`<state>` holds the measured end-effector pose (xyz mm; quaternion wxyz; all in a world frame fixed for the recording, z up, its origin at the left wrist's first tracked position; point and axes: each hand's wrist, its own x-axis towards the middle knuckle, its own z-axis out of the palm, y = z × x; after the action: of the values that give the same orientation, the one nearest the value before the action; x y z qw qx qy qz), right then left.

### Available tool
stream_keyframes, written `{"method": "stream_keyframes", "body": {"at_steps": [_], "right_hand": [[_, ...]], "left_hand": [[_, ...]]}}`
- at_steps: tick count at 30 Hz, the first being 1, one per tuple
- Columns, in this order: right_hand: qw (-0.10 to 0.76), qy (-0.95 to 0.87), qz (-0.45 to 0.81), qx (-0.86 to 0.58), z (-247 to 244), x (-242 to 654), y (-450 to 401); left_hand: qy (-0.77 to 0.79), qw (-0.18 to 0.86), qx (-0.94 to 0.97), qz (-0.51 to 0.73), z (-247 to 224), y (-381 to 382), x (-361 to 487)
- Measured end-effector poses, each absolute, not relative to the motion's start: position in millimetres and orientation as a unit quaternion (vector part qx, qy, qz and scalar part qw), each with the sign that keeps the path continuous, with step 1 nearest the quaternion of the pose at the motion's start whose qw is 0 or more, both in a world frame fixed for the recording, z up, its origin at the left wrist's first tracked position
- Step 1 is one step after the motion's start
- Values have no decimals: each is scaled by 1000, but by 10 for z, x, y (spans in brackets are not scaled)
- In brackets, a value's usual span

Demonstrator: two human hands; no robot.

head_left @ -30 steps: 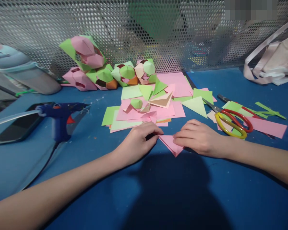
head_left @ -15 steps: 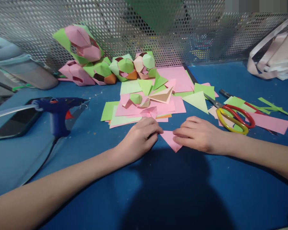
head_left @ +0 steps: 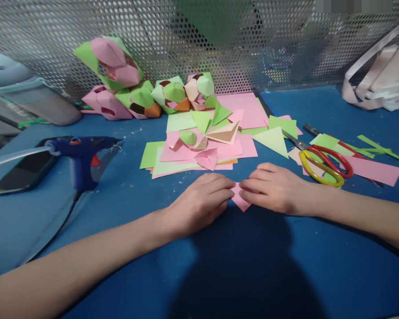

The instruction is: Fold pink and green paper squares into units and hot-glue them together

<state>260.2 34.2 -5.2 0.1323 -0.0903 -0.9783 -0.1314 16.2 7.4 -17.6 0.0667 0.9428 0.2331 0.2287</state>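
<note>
A small folded pink paper (head_left: 242, 202) lies on the blue table, its point toward me. My left hand (head_left: 204, 199) has its fingers pressed together on the paper's left side, covering that corner. From the other side my right hand (head_left: 274, 188) holds down the right part, fingers closed against it. The fingertips of both hands nearly meet over the paper, and the thumbs are mostly hidden. Just beyond them a folded pink piece (head_left: 207, 158) rests on a pile of pink and green paper sheets (head_left: 173, 148).
Scissors with red and yellow handles (head_left: 322, 166) lie at right beside paper scraps. A blue glue gun (head_left: 81, 155) stands at left by a phone (head_left: 23, 173). Folded paper balls (head_left: 116, 66) are stacked before a perforated metal panel (head_left: 239, 53). A bottle (head_left: 33, 95) leans at far left.
My left hand has moved right and slightly toward me, onto the paper's left corner, uncovering the folded pink piece behind. My right hand has barely moved.
</note>
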Motion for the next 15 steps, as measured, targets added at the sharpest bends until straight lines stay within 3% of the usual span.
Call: {"method": "stream_keyframes", "body": {"at_steps": [8,15], "right_hand": [[164,-971,-125,-118,-53,2610,325],[135,-979,-93,-121,-43,2604,347]], "left_hand": [[231,75,942,233,-155,85,182],[240,67,945,211,-133,95,195]]}}
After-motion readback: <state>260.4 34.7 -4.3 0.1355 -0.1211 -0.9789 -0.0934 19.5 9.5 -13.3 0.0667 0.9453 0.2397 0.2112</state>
